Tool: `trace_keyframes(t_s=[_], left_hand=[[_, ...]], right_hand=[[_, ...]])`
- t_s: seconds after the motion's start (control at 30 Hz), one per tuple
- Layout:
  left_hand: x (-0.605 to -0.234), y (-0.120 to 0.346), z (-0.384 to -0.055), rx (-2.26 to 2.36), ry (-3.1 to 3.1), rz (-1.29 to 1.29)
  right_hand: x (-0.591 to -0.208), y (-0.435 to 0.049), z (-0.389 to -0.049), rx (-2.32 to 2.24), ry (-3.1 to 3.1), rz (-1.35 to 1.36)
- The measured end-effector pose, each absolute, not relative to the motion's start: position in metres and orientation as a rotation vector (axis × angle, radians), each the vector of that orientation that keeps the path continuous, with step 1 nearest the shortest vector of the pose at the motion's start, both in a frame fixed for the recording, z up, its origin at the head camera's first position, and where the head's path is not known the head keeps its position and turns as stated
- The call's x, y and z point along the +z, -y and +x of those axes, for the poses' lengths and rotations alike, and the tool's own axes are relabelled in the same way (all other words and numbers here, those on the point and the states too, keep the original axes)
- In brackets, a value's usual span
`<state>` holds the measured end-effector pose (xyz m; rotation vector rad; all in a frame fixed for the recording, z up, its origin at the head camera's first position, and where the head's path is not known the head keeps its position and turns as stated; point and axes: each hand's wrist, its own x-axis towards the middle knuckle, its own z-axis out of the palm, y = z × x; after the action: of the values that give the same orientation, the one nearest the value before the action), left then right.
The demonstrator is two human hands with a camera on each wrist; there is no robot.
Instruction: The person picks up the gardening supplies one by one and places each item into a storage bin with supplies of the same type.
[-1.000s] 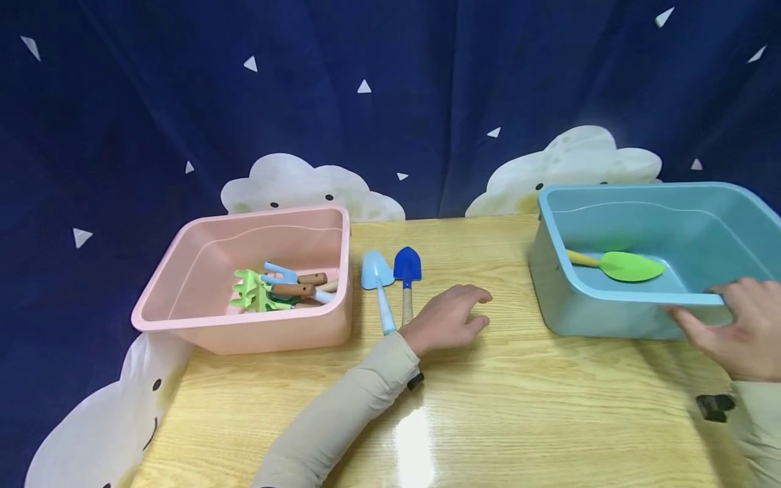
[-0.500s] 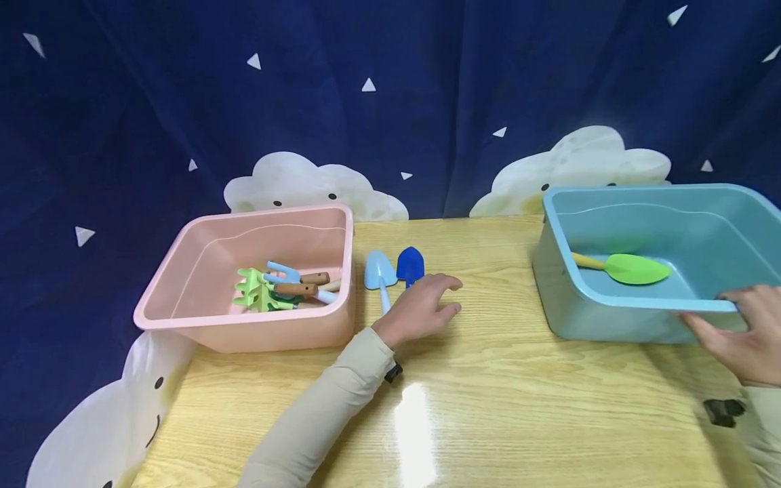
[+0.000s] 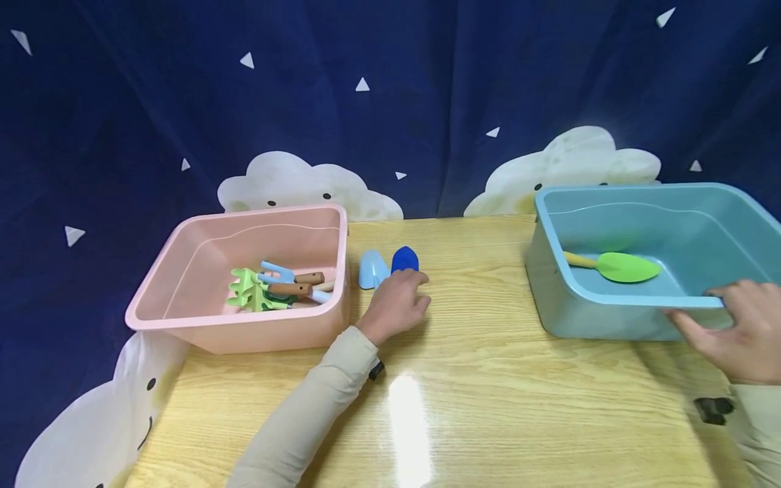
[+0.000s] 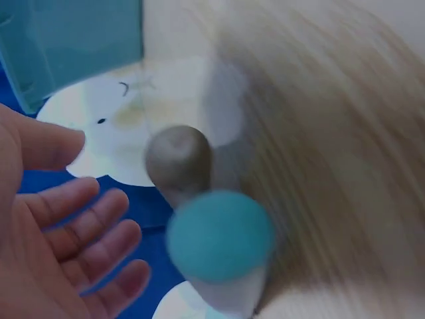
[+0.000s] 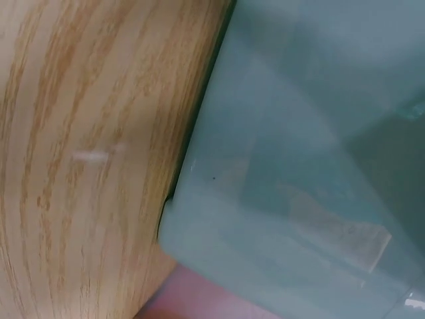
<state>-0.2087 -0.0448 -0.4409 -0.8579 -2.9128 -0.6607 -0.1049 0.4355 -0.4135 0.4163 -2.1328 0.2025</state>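
Observation:
My left hand (image 3: 395, 305) is over the handles of two small shovels on the table, its fingers loosely bent with nothing between them. The light blue shovel (image 3: 372, 270) and the dark blue shovel (image 3: 405, 259) show mainly their blades in the head view; the hand hides the handles. In the left wrist view, a teal handle end (image 4: 220, 236) and a wooden handle end (image 4: 178, 159) point towards the camera, beside the fingers. My right hand (image 3: 741, 332) grips the front rim of the blue bin (image 3: 622, 300), thumb outside. Inside that bin lies a green trowel (image 3: 627, 267) with a yellow handle.
A pink bin (image 3: 244, 331) stands left of the shovels. It holds a green hand rake (image 3: 245, 287) and several other small tools with wooden handles. Behind the wooden table (image 3: 518, 407) hangs a dark blue curtain (image 3: 415, 108) with clouds and triangles.
My left hand has moved left, from right of the shovels to over their handles. My right hand keeps its grip on the blue bin's rim.

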Motion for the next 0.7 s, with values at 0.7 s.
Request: trace_keyframes(t_s=[0.7], left_hand=[[-0.457, 0.048, -0.217, -0.531, 3.324, -0.436]], right_hand=[[-0.417, -0.432, -0.102, 0.185, 2.117, 0.316]])
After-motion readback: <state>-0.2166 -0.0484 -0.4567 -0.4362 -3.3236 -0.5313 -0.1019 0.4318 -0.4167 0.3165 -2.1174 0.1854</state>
